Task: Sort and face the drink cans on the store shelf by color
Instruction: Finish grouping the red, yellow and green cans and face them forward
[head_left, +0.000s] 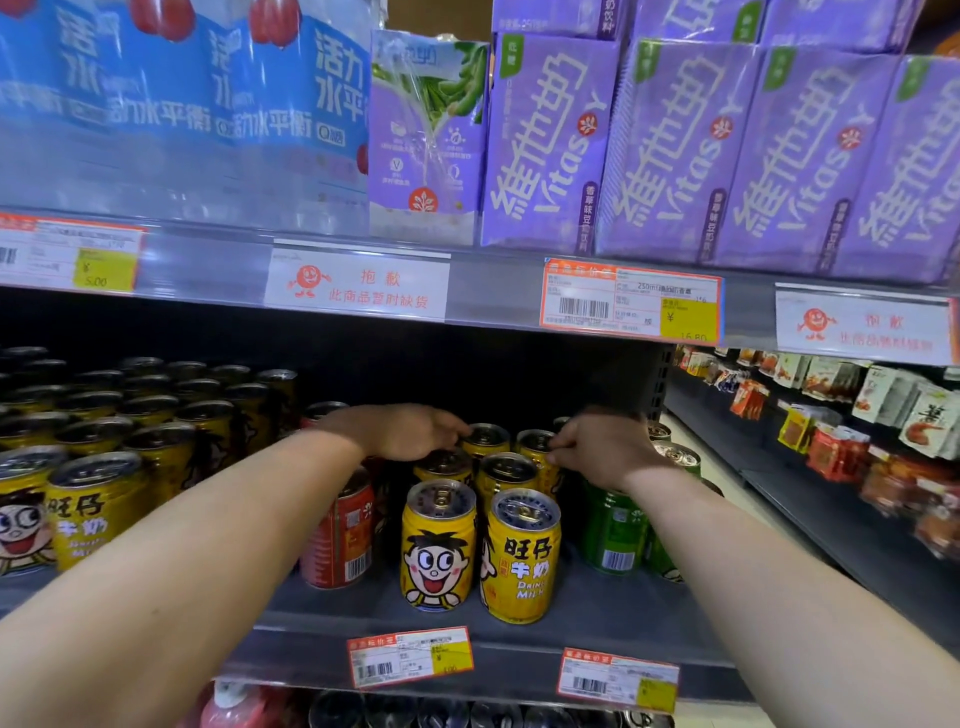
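Flanking yellow cans (480, 525): red can (340, 540), green can (615, 530)

A dark shelf (597, 597) carries yellow cans (521, 556), red cans (340, 540) and green cans (615, 530).

- Yellow cans (521, 556): glossy printed metal sides, silvery ribbed tops with pull tabs.
- Red can (340, 540) and green can (615, 530): the same shiny printed metal.
- Shelf (597, 597): smooth, matt grey, metal by its look.
- Price tags (410, 656): paper behind a clear glossy plastic strip.
- Purple cartons (545, 150): smooth printed cardboard with a faint sheen.
- Blue packs (182, 104): glossy plastic wrap.
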